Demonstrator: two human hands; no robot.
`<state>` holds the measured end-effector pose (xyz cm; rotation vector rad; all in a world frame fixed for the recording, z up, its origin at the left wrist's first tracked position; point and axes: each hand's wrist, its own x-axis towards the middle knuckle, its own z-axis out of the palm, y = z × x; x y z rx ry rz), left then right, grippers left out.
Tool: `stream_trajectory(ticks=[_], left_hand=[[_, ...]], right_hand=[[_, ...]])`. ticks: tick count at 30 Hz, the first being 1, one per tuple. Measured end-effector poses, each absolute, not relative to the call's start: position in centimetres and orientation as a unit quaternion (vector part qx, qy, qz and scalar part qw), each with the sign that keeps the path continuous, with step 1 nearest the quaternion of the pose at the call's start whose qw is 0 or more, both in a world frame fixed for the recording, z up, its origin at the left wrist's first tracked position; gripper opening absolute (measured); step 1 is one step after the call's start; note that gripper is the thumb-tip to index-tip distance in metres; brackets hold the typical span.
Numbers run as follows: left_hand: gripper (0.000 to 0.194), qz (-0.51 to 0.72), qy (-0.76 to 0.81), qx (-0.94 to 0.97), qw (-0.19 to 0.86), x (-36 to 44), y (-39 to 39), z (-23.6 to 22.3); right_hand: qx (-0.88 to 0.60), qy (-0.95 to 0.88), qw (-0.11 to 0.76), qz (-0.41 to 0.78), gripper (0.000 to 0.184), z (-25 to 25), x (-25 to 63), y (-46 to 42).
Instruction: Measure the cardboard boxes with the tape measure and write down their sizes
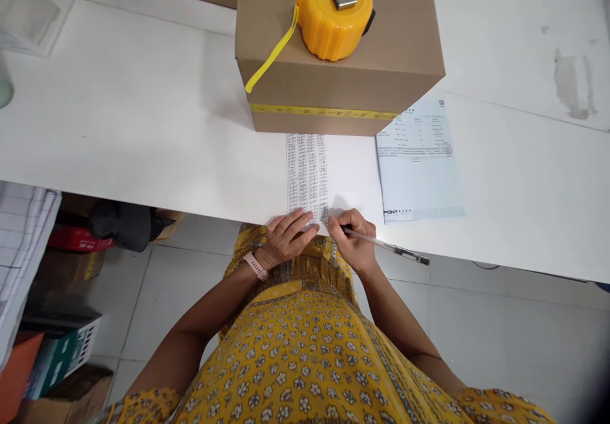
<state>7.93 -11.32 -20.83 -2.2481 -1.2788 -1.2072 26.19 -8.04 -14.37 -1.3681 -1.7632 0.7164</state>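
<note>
My right hand [355,236] is closed around a pen [398,248], its tip down on a white sheet of paper [350,173] at the table's front edge. Columns of small handwriting fill part of the sheet. My left hand [290,233] lies flat over the lower end of these columns, fingers outstretched and holding nothing. The far end of the paper reaches the foot of a cardboard box [333,87], where it goes out of sight. On top of the box sits a yellow tape measure [333,20] with a yellow strap.
A printed light-blue sheet [419,176] lies on the white table [143,106] to the right of the box. At the far left is a clear plastic container [35,4]. Below the table on the left are several boxes [67,341] and a dark bag-like item [124,224].
</note>
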Motion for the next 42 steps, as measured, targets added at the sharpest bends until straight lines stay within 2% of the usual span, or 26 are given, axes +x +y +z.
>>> stream_trajectory(ticks=[4, 12, 22, 26, 29, 33, 42], left_hand=[[0.024, -0.426, -0.443, -0.780, 0.120, 7.9, -11.4, -21.1], [0.017, -0.418, -0.444, -0.780, 0.143, 7.9, -11.2, -20.7], [0.025, -0.429, -0.439, -0.780, 0.121, 7.9, -11.4, -20.9], [0.024, -0.421, -0.446, -0.780, 0.125, 7.9, -11.4, -21.1], [0.022, -0.422, -0.443, -0.781, 0.124, 7.9, -11.4, -21.0], [0.024, -0.428, -0.434, -0.783, 0.124, 7.8, -11.3, -20.7], [0.025, -0.409, -0.453, -0.782, 0.125, 7.9, -11.5, -21.2]], right_hand=[[-0.539, -0.689, 0.395, 0.280, 0.034, -14.6, 26.3, -8.1], [-0.524, -0.697, 0.400, 0.283, 0.035, -14.4, 26.2, -8.0], [-0.541, -0.682, 0.397, 0.292, 0.035, -14.6, 26.3, -8.0], [-0.549, -0.628, 0.417, 0.361, 0.034, -14.1, 26.4, -7.6], [-0.546, -0.572, 0.436, 0.429, 0.024, -13.5, 26.7, -7.1], [-0.521, -0.570, 0.422, 0.475, 0.021, -13.3, 27.0, -6.9], [-0.516, -0.646, 0.395, 0.401, 0.025, -14.3, 26.8, -7.0]])
